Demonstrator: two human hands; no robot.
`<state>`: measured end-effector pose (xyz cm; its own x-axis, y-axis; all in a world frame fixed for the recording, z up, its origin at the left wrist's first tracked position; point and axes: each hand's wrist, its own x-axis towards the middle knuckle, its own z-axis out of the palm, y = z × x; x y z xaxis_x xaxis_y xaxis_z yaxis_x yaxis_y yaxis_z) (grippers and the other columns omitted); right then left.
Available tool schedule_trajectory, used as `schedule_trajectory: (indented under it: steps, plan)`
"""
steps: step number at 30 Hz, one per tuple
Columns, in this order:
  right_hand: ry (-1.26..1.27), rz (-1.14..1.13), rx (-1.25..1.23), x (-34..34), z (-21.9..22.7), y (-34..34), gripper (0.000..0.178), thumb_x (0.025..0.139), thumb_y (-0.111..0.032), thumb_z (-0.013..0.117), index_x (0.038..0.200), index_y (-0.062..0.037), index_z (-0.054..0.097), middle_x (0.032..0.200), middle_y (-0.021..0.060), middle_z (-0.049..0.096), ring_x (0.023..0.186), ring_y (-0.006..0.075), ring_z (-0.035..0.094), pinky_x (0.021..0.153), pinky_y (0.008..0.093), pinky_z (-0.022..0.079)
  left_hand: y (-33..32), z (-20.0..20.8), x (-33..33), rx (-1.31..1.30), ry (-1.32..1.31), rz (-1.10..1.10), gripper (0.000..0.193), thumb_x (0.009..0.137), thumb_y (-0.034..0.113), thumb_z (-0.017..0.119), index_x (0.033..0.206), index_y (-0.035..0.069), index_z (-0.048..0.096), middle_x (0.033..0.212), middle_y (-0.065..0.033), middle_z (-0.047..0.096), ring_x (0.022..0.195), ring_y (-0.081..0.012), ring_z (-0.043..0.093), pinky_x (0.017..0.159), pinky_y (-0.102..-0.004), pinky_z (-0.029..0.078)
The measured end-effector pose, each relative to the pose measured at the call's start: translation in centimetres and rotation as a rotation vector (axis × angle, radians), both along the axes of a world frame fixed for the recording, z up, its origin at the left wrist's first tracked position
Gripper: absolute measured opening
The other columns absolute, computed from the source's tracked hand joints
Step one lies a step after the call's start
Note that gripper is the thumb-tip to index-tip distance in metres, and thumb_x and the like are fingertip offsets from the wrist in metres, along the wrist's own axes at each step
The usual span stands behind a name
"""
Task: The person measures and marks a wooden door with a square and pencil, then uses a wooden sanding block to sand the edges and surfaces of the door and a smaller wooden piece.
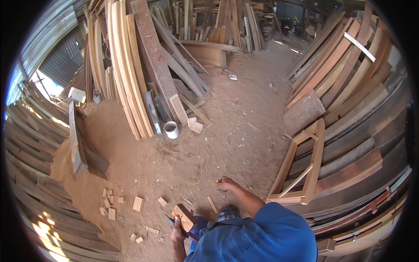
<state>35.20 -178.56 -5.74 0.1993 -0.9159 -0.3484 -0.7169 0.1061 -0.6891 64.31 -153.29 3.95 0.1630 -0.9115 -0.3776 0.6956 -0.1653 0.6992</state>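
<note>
At the lower middle, my left hand (177,231) is closed at a short wooden block (185,217) with a dark mark on its top face. A thin dark tool (169,219) with a red part lies along the same hand; its kind is unclear. My right hand (227,184) reaches forward above the dirt floor, fingers closed round a small thing (218,181) that shows a bit of yellow and is too small to name. My blue sleeve (281,222) covers the right upper arm.
Wood offcuts (112,214) lie scattered on the dusty floor (235,131) to the left. A white bucket (171,129) stands by leaning planks (126,70). On the right, a wooden frame (317,161) leans against stacked boards (349,172). More timber (32,174) lines the left.
</note>
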Motion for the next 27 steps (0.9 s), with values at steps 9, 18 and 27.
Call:
schedule_trajectory:
  steps: [9, 18, 27]
  plan:
    - [0.325, 0.216, 0.448, -0.4, -9.3, -1.8, 0.074, 0.078, -0.068, 0.066, 0.117, -0.0051, 0.073, 0.122, 0.0228, 0.069, 0.111, 0.0368, 0.068, 0.092, 0.0477, 0.053, -22.1, -2.6, 13.1, -0.112, -0.01, -0.291, 0.067, 0.096, 0.039, 0.068, 0.148, 0.006, 0.041, 0.137, -0.0165, 0.059, 0.127, -0.0395, 0.058, 0.103, -0.0573, 0.05]
    - [0.289, -0.053, 0.691, 3.2, -4.3, -4.4, 0.066, 0.075, -0.057, 0.073, 0.118, -0.0072, 0.073, 0.122, 0.0147, 0.071, 0.111, 0.034, 0.068, 0.092, 0.0473, 0.053, -35.0, 1.6, 20.3, -0.043, 0.001, -0.368, 0.053, 0.099, 0.038, 0.063, 0.136, 0.002, 0.052, 0.122, -0.015, 0.067, 0.108, -0.0286, 0.068, 0.095, -0.0436, 0.057]
    - [0.319, 0.104, 0.679, 13.0, -8.1, -25.4, 0.072, 0.073, -0.061, 0.073, 0.119, -0.0046, 0.072, 0.123, 0.0155, 0.071, 0.11, 0.0348, 0.069, 0.09, 0.048, 0.054, -46.8, 0.4, 24.8, 0.039, -0.201, -0.316, 0.046, 0.094, 0.033, 0.071, 0.128, 0.004, 0.058, 0.111, -0.0075, 0.068, 0.099, -0.0204, 0.067, 0.085, -0.0373, 0.057]
